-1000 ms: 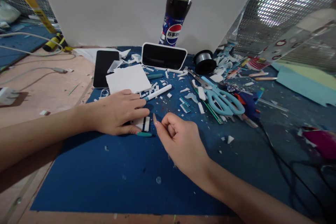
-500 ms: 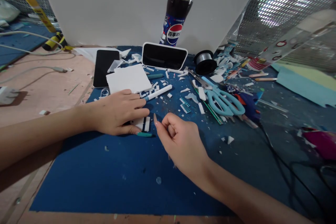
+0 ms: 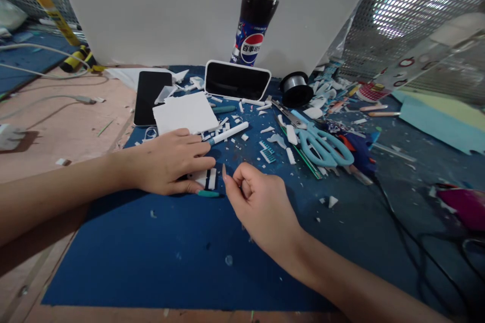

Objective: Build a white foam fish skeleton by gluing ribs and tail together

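On the blue mat (image 3: 151, 262), the left hand (image 3: 172, 161) covers a small white piece (image 3: 200, 177); gripping or not, you can't tell. Its striped end points right, toward the curled-up right hand (image 3: 261, 202). Its whole length is hidden.

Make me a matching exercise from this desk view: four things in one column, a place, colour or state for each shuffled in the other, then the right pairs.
1. Left hand
2. Cola bottle
3. Right hand
4. Scissors

A. Fingers curled in
B. Light blue handles
C. Over a small white piece with a black stripe
D. Behind the propped-up phone

Right pairs: 1-C, 2-D, 3-A, 4-B
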`<state>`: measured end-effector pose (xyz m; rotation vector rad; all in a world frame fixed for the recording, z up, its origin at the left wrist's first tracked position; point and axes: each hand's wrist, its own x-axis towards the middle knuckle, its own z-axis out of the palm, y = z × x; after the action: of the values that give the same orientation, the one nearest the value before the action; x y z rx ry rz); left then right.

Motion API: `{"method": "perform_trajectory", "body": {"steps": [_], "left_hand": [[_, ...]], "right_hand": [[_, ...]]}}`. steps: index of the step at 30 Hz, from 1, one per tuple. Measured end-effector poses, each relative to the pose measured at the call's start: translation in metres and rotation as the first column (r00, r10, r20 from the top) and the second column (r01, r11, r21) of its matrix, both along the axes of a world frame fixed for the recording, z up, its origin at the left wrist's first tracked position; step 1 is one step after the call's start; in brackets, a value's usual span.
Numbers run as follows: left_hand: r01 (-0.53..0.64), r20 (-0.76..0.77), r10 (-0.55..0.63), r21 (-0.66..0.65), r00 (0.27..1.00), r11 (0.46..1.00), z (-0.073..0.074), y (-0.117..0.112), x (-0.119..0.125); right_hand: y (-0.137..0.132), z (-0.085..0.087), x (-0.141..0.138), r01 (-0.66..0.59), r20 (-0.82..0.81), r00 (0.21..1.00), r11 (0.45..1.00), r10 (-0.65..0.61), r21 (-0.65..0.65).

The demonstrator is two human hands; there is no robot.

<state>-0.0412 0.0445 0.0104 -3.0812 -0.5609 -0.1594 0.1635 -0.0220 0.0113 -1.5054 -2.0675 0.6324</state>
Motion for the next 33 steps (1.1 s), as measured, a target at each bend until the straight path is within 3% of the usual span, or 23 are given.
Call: {"method": "perform_trajectory", "body": {"steps": [8, 21, 33], "left_hand": [[0.0, -0.003, 0.0, -0.003, 1.0, 1.0, -0.0002, -0.0001, -0.0013], [-0.004, 0.004, 0.004, -0.003, 1.0, 1.0, -0.0001, -0.0007, -0.0003], [0.001, 0.01, -0.001, 0.003, 1.0, 1.0, -0.0001, 0.0001, -0.0013]], "right_hand": [[0.001, -0.0011, -0.0014, 0.004, 0.065, 0.998, 0.999, -0.006, 0.032], [0.0024, 0.003, -0.0048, 0.007, 0.231, 0.973, 0.998, 0.006, -0.055], [0.003, 0.0034, -0.0087, 0.01, 0.34, 0.94, 1.0, -0.003, -0.019]]}}
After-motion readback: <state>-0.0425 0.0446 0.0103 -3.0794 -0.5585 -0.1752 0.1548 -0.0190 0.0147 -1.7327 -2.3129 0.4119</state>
